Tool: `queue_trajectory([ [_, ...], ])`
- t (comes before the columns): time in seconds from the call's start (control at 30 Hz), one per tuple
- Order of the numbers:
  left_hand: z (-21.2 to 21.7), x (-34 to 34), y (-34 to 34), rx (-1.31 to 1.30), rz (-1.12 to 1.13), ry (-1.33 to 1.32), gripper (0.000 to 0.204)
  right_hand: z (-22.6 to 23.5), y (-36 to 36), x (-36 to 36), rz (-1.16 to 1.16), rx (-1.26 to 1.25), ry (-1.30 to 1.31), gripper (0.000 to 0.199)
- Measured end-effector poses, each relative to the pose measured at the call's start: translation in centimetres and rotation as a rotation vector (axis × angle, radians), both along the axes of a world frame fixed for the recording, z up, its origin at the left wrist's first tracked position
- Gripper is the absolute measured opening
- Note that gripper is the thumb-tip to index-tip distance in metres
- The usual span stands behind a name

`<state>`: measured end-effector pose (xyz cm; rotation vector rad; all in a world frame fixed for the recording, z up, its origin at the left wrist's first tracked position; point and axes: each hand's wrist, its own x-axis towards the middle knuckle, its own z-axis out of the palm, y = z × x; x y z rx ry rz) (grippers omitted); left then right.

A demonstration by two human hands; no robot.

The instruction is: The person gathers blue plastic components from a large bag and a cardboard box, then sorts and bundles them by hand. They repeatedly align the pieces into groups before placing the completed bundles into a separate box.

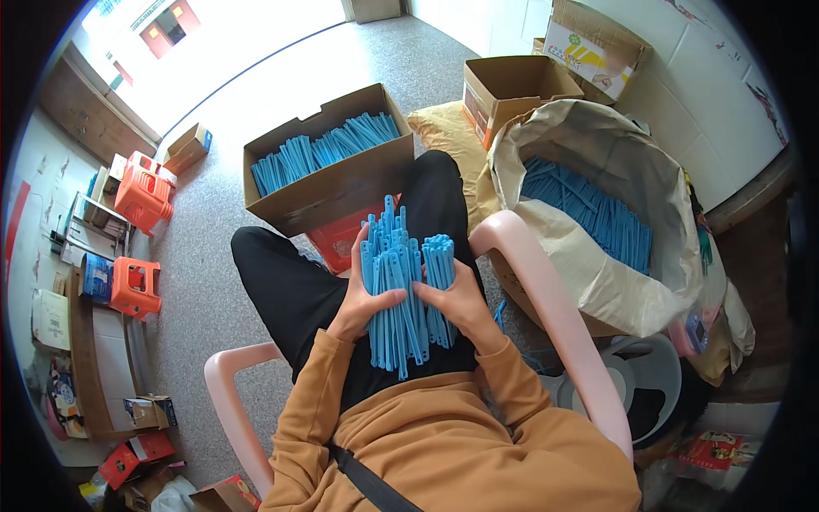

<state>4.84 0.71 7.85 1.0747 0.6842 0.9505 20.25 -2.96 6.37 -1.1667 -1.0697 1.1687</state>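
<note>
Two orange stools (141, 239) stand on the floor at far left. A cardboard box (328, 162) of blue strips sits ahead of the knees. The left hand (365, 300) and right hand (450, 300) clasp a bundle of blue plastic strips (403, 282) upright over the lap. A lined box (597, 213) holds more strips at right.

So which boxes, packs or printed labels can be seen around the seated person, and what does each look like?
Open brown carton: ahead of the knees, filled with blue strips.
Empty brown carton: far right, flaps open.
White printed carton: behind it, green and yellow graphics.
Small brown box: far left floor, blue end.
Red packs: lower left, flat.
</note>
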Motion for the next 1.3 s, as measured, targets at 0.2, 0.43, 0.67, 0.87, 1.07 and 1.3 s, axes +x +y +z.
queue_trajectory([
  [0.2, 0.4, -0.4, -0.9, 0.122, 0.011, -0.084, 0.105, 0.8, -0.8, 0.3, 0.082, -0.045, 0.091, 0.022],
  [0.43, -1.5, -1.1, -0.8, -0.009, 0.014, -0.186, 0.102, 0.3, 0.1, -0.5, 0.138, -0.092, 0.203, 0.026],
  [0.67, -2.1, -1.5, -1.1, -0.087, 0.079, -0.323, 0.098, 1.5, 0.8, -0.2, 0.18, -0.151, 0.138, 0.028],
  [0.87, -2.5, -1.9, -1.1, -0.097, 0.103, -0.335, 0.098, 1.6, 3.0, 0.3, 0.361, -0.244, 0.054, 0.027],
  [1.07, -3.0, -1.8, -0.9, -0.088, 0.104, -0.331, 0.099, 2.3, 2.5, -0.5, 0.302, -0.276, 0.179, 0.031],
  [1.3, -3.7, -2.1, 0.0, -0.124, 0.092, -0.342, 0.102, -1.2, 4.0, -0.4, 0.357, -0.275, 0.45, 0.031],
])
